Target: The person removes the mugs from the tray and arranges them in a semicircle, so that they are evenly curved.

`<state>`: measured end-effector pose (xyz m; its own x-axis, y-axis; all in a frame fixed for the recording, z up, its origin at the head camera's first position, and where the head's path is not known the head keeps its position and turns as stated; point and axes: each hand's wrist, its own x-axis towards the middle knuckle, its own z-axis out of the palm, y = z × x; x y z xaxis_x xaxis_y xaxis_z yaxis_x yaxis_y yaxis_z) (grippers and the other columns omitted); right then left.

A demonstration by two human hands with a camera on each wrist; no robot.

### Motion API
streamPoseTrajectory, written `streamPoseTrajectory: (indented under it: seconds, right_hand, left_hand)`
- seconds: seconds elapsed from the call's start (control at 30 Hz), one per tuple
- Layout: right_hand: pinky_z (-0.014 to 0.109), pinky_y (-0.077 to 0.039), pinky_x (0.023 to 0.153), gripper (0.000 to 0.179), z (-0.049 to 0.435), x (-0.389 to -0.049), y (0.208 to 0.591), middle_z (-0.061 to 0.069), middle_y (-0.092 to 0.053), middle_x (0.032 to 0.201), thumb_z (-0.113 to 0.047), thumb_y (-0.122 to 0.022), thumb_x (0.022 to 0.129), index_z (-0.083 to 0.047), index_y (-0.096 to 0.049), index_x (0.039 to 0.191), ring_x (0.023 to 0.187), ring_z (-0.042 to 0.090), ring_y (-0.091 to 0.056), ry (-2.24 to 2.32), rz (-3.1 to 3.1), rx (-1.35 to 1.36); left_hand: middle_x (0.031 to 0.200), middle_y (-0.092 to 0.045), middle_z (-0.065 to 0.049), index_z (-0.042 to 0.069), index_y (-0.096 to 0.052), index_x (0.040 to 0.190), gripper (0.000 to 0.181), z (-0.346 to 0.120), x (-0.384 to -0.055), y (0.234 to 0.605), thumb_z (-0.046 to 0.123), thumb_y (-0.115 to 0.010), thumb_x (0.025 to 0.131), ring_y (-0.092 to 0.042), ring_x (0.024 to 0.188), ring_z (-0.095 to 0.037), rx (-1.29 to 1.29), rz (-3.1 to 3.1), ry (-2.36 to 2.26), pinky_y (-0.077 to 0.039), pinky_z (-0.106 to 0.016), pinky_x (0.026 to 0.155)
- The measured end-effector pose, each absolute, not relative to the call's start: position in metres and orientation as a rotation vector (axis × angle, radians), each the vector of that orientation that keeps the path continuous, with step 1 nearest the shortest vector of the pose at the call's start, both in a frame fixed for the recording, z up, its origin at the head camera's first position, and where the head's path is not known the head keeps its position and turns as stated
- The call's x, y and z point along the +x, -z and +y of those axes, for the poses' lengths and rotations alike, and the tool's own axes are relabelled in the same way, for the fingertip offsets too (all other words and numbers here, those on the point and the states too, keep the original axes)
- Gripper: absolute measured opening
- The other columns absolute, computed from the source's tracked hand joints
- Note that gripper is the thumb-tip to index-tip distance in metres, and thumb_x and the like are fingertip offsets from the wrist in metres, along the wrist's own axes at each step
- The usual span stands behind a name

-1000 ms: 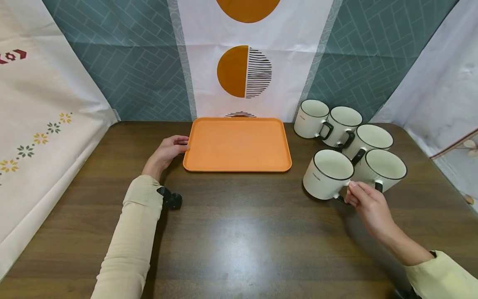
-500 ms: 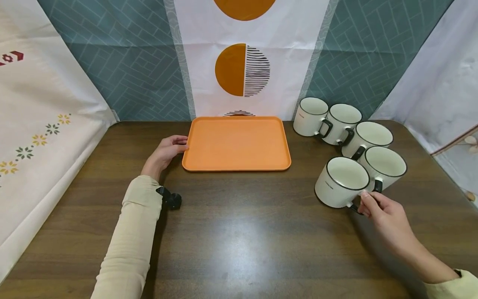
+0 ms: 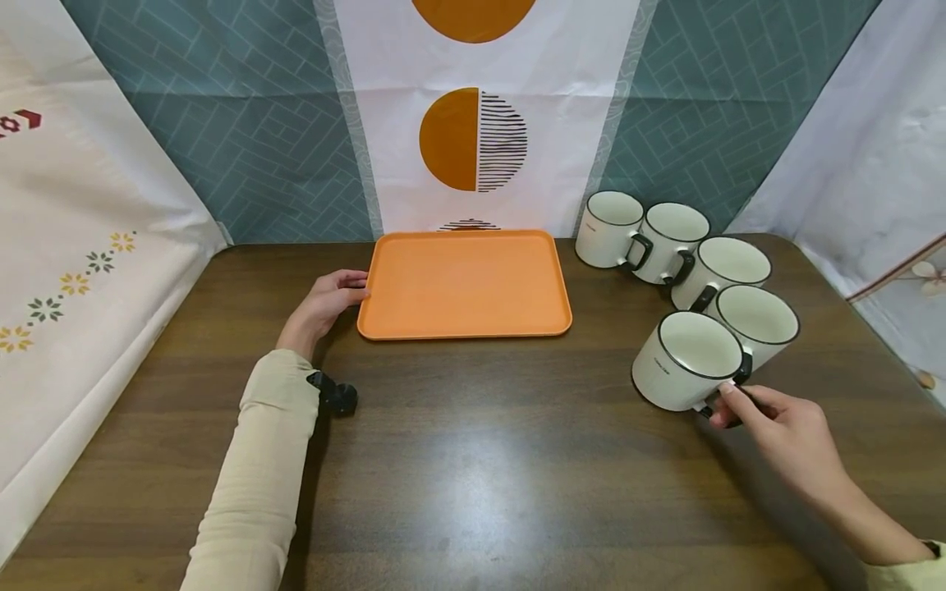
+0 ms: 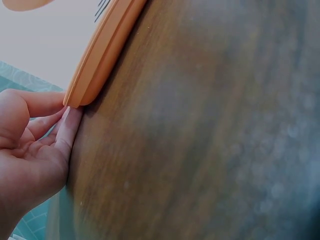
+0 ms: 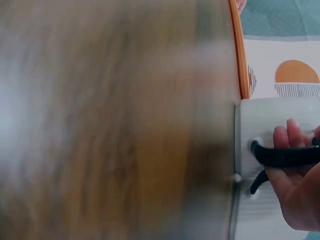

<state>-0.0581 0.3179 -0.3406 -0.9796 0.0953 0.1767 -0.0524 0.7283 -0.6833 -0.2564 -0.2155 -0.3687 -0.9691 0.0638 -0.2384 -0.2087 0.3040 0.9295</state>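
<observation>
My right hand (image 3: 791,435) grips the black handle of a white enamel-style mug (image 3: 668,373) with a dark rim. This mug appears upright on the table, close against the front mug (image 3: 761,316) of the group behind it. In the right wrist view the fingers curl around the black handle (image 5: 285,156), and a second mug's handle shows below. At the far left, my left hand (image 3: 325,304) holds the left edge of an orange tray (image 3: 466,283), its fingertips at the rim. The left wrist view shows thumb and finger meeting the tray corner (image 4: 80,95).
Several matching mugs stand in a slanting row at the back right, such as the rearmost mug (image 3: 609,230). All lies on a brown wooden table (image 3: 473,460). A printed cloth (image 3: 473,49) hangs behind, and white cloths (image 3: 96,271) drape the sides.
My right hand has moved the mug rightward and slightly toward me, close against the front mug of the row. My left hand and the tray stay in place, with a slight camera shift.
</observation>
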Motion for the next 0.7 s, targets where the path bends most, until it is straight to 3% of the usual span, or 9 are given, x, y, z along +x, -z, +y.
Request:
streamPoseTrajectory:
  seconds: [0.3,0.53,0.6,0.7]
  right_hand:
    - [0.014,-0.036,0.054,0.026,0.317,-0.057,0.345,-0.017,-0.065,0.063,-0.020,-0.064,0.094,-0.013,-0.073,0.070,0.062,-0.008,-0.052,-0.950,-2.649,0.053]
    - [0.019,-0.035,0.050,0.026,0.324,-0.059,0.337,-0.008,-0.067,0.065,-0.029,-0.060,0.095,-0.014,-0.075,0.079,0.057,-0.006,-0.051,-0.767,-2.728,-0.008]
    - [0.019,-0.035,0.050,0.028,0.328,-0.059,0.333,-0.011,-0.065,0.063,-0.030,-0.059,0.095,-0.012,-0.074,0.079,0.056,-0.009,-0.050,-0.757,-2.713,-0.048]
    - [0.018,-0.033,0.049,0.029,0.330,-0.062,0.326,-0.026,-0.058,0.060,-0.027,-0.059,0.094,-0.007,-0.072,0.078,0.053,-0.010,-0.046,-0.741,-2.633,-0.077]
  left_hand:
    - [0.134,-0.042,-0.023,-0.010,-0.035,0.141,0.047,-0.216,-0.259,0.373,0.001,-0.049,0.098,-0.050,0.103,-0.018,-0.140,2.344,-1.711,-0.041,-0.033,0.102]
    - [0.135,-0.041,-0.025,-0.010,-0.035,0.141,0.046,-0.210,-0.258,0.372,0.002,-0.049,0.099,-0.049,0.109,-0.024,-0.169,2.355,-1.709,-0.040,-0.036,0.103]
    - [0.133,-0.041,-0.025,-0.011,-0.035,0.142,0.046,-0.207,-0.257,0.370,0.003,-0.048,0.099,-0.048,0.109,-0.024,-0.174,2.362,-1.705,-0.040,-0.036,0.103]
    - [0.135,-0.039,-0.027,-0.011,-0.028,0.144,0.048,-0.204,-0.253,0.366,0.003,-0.044,0.101,-0.045,0.116,-0.029,-0.176,2.346,-1.709,-0.038,-0.038,0.105]
